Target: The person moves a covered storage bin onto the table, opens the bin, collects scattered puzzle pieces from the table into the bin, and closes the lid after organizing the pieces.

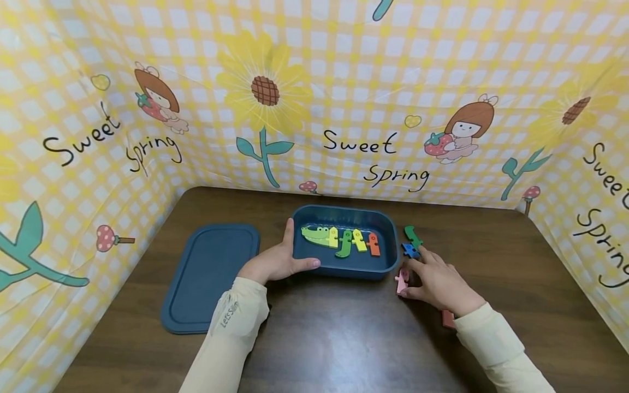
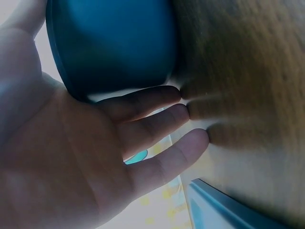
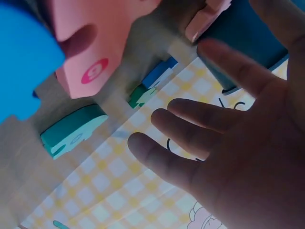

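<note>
A dark blue box (image 1: 344,268) holds a crocodile-head puzzle piece (image 1: 315,236) and several coloured pieces, among them green (image 1: 344,244) and orange (image 1: 374,244). My left hand (image 1: 275,261) is spread at the box's left front corner, thumb along the front and index finger along the left side. In the left wrist view, three straight fingers (image 2: 162,157) reach down to the table beside the box. My right hand (image 1: 439,281) is over a small pink puzzle piece (image 1: 401,282), thumb and index fingertip at its ends; contact is unclear. The other right fingers (image 3: 190,133) are straight.
Green (image 1: 413,236) and blue (image 1: 410,251) pieces lie right of the box. A reddish piece (image 1: 447,319) shows beside my right wrist. Near the right wrist camera are a pink piece marked 9 (image 3: 95,43) and a blue piece (image 3: 26,57). A flat blue lid (image 1: 211,278) lies left.
</note>
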A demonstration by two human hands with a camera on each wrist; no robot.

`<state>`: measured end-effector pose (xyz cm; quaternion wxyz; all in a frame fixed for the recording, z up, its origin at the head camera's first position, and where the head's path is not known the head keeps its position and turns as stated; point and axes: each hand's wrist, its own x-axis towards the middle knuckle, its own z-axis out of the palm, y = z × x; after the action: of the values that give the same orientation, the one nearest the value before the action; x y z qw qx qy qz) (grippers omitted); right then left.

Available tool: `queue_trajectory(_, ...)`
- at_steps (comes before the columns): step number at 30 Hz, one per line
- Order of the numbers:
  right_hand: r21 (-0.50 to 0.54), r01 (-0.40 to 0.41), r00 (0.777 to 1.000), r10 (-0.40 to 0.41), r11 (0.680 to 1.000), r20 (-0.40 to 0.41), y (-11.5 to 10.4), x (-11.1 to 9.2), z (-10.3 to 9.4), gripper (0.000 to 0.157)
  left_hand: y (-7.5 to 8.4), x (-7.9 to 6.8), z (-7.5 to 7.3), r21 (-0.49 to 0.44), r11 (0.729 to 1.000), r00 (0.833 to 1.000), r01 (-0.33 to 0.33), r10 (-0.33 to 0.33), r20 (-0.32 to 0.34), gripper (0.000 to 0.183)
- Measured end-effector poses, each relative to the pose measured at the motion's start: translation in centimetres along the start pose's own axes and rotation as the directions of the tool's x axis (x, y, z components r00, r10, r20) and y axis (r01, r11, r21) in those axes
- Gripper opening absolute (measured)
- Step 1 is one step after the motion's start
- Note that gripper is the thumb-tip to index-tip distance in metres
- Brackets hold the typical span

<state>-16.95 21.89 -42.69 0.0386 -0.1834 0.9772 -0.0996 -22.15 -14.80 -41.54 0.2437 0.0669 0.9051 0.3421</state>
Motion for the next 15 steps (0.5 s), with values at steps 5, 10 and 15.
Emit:
queue_trajectory(5,-0.022,-0.038,0.998,0.039,0.999,0.043,-0.2,0.7,0.5,0.067,-0.2,-0.1,0.0,-0.013,1.000,1.000,-0.005,0.005,0.006,0.126)
queue_trajectory(10,-0.017,-0.035,0.998,0.036,0.999,0.051,-0.6,1.1,0.3,0.067,0.0,-0.1,-0.1,-0.002,1.000,1.000,0.004,-0.004,0.004,0.125)
queue_trajectory(15,-0.022,0.002,0.999,0.000,1.000,0.046,-0.4,1.3,0.2,0.061,0.1,-0.1,-0.1,0.004,1.000,1.000,0.002,-0.002,0.003,0.124)
